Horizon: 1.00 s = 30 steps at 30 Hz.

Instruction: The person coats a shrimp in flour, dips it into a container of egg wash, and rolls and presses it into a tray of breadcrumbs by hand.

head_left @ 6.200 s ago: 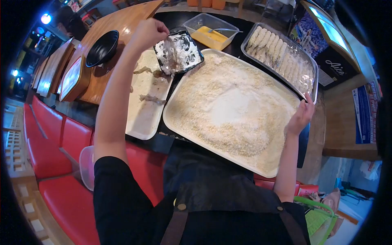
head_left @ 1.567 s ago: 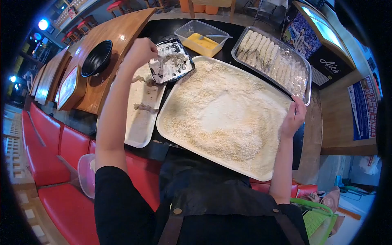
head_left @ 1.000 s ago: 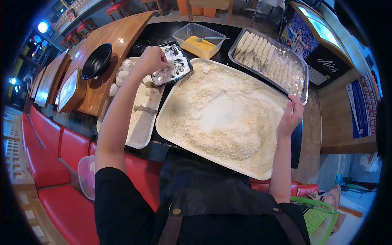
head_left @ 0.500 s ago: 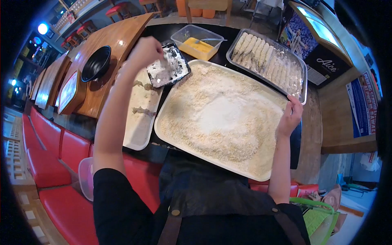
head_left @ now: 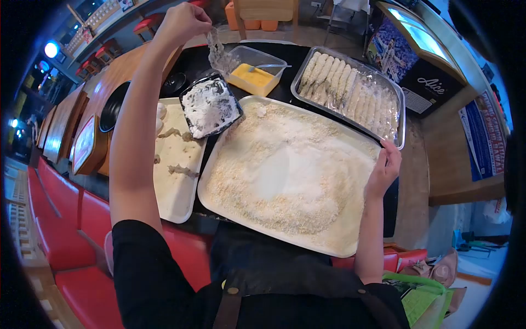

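My left hand (head_left: pixel 185 26) is raised at the upper left, fingers pinched on a shrimp (head_left: pixel 217 54) that hangs down, greyish and dusted with white. Below it sits a black square tray (head_left: pixel 239 114) of white flour, and just right of the shrimp a clear plastic tub (head_left: pixel 278 75) holds yellow liquid like beaten egg, with a utensil in it. My right hand (head_left: pixel 382 171) is closed at the upper right corner of the large cream tray (head_left: pixel 268 239) of breadcrumbs, which has a pale powdery patch in its middle.
A metal tray (head_left: pixel 404 118) of long breaded pieces under plastic stands at the back right. On the left, a cream tray (head_left: pixel 178 205) holds a few raw shrimps. A black bowl (head_left: pixel 112 107) rests on the wooden table. Red seats (head_left: pixel 82 263) line the near left side.
My left hand has risen from the flour tray, lifting the shrimp up and away toward the tub. The camera view has shifted slightly; my right hand keeps its place at the tray corner.
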{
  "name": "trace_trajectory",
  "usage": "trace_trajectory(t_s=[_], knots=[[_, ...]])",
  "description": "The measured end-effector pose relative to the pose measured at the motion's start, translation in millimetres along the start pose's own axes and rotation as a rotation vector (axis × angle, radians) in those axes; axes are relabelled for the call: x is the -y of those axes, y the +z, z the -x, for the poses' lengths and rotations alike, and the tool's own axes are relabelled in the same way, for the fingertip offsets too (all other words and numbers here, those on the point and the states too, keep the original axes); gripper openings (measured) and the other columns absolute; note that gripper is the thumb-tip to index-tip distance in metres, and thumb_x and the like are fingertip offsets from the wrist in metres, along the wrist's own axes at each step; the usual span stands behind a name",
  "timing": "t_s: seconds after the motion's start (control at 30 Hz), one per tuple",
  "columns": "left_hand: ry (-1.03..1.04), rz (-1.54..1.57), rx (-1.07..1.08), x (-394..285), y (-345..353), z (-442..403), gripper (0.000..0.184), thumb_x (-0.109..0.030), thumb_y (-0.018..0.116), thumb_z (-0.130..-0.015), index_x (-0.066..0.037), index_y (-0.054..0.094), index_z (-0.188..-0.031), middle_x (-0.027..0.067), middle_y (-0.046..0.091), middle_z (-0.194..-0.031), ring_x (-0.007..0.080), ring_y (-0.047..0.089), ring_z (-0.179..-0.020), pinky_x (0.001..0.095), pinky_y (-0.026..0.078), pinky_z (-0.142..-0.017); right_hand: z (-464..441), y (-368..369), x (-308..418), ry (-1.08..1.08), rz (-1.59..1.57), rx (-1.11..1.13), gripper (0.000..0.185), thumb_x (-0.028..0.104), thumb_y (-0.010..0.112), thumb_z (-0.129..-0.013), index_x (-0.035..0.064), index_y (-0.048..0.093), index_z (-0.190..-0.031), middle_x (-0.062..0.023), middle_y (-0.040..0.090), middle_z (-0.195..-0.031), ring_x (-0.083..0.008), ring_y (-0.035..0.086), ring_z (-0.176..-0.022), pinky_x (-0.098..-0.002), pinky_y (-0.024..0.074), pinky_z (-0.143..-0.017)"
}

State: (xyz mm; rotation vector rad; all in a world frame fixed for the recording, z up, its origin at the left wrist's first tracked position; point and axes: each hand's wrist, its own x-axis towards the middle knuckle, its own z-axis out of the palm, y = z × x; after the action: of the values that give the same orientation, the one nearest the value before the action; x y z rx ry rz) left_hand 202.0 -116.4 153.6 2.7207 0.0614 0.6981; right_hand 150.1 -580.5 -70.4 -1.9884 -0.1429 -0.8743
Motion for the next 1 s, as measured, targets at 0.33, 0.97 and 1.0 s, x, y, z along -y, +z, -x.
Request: trace_trajectory(t_s=[0.33, 0.97, 1.0], knots=[[0.177, -0.133, 0.211, 18, 115, -13, 0.016, -0.013, 0.074, -0.067, -0.003, 0.074, -0.08, 0.0162, 0.07, -0.074, 0.0279, 0.069, -0.069, 0.0358, 0.055, -0.07, 0, 2, 1, 0.023, 0.007, 0.024, 0.019, 0.003, 0.056, -0.089, 0.0018, 0.068, -0.104, -0.0129, 0.064, -0.11, -0.0266, 0.056, -0.109, -0.0369, 0.0401, -0.1], [-0.127, 0.718, 0.765, 2, 127, -12, 0.006, -0.005, 0.073, -0.076, 0.001, 0.072, -0.078, 0.0085, 0.071, -0.079, 0.0135, 0.069, -0.066, 0.024, 0.059, -0.072, 0, 2, 3, 0.024, -0.027, 0.042, 0.02, 0.001, 0.054, -0.09, 0.0003, 0.067, -0.104, -0.0136, 0.063, -0.11, -0.0256, 0.056, -0.109, -0.0354, 0.0406, -0.1], [-0.142, 0.767, 0.724, 10, 127, -13, 0.007, -0.005, 0.073, -0.076, 0.001, 0.072, -0.078, 0.0083, 0.071, -0.078, 0.0133, 0.069, -0.066, 0.0241, 0.059, -0.071, 0, 2, 2, 0.022, -0.025, 0.042, 0.02, 0.001, 0.054, -0.09, 0.0003, 0.067, -0.104, -0.0135, 0.062, -0.11, -0.0256, 0.056, -0.109, -0.0354, 0.0406, -0.1]])
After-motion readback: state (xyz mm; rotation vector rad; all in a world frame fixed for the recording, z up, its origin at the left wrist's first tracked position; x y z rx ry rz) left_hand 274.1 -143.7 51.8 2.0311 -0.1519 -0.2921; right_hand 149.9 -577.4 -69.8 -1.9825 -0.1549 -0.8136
